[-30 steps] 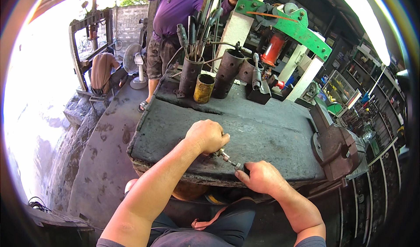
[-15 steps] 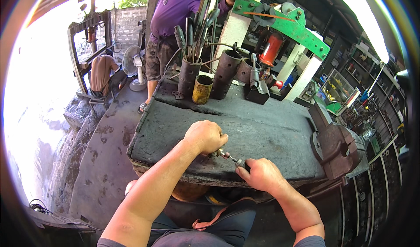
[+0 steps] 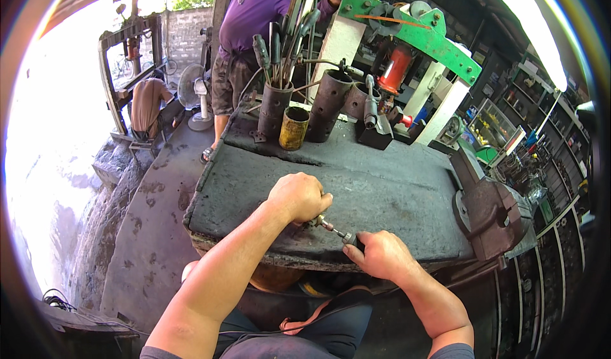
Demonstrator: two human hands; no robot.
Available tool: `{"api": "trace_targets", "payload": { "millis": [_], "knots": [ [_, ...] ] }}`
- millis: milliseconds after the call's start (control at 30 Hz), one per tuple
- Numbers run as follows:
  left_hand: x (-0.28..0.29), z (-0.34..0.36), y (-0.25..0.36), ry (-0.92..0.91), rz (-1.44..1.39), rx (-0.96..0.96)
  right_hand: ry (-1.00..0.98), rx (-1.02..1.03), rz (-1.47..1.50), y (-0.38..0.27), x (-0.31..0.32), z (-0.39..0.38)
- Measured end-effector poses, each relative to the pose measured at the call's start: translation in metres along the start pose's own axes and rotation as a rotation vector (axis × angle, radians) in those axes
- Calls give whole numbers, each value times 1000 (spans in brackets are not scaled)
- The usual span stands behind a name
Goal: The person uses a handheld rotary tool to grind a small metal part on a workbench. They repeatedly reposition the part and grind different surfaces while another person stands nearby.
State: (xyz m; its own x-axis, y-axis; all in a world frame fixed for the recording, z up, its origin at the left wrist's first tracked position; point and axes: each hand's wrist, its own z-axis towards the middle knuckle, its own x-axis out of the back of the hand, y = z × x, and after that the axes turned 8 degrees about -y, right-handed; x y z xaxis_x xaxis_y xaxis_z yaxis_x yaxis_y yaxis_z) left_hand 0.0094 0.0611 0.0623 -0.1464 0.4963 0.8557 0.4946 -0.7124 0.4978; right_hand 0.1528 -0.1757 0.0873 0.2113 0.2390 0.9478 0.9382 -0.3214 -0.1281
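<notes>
Over the front part of the dark workbench [image 3: 394, 197], my left hand [image 3: 298, 197] is closed around a small brassy metal part [image 3: 316, 221], most of it hidden in the fist. My right hand [image 3: 384, 254] is wrapped around the dark handle of a screwdriver-like tool [image 3: 347, 237] with a grey collar and a thin bright shaft. The shaft points up and left and meets the metal part at my left hand. Its tip is too small to make out.
Tool handles stand in a pipe holder [image 3: 275, 114] beside a yellow can [image 3: 294, 130] and a perforated tube [image 3: 330, 104]. A bench vise [image 3: 493, 216] sits at the right. Behind the bench rises a green press frame [image 3: 439, 44]. A person in purple [image 3: 254, 15] stands at the far left.
My two hands and the tool stay in nearly the same place. Only very slight shifts show.
</notes>
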Motion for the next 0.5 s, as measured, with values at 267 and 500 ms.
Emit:
{"api": "trace_targets", "payload": {
  "millis": [267, 500],
  "knots": [
    [-3, 5, 0, 22, 14, 5, 36, 2, 34, 0, -4, 4],
    [-3, 5, 0, 22, 11, 5, 20, -9, 33, 2, -1, 4]
  ]
}}
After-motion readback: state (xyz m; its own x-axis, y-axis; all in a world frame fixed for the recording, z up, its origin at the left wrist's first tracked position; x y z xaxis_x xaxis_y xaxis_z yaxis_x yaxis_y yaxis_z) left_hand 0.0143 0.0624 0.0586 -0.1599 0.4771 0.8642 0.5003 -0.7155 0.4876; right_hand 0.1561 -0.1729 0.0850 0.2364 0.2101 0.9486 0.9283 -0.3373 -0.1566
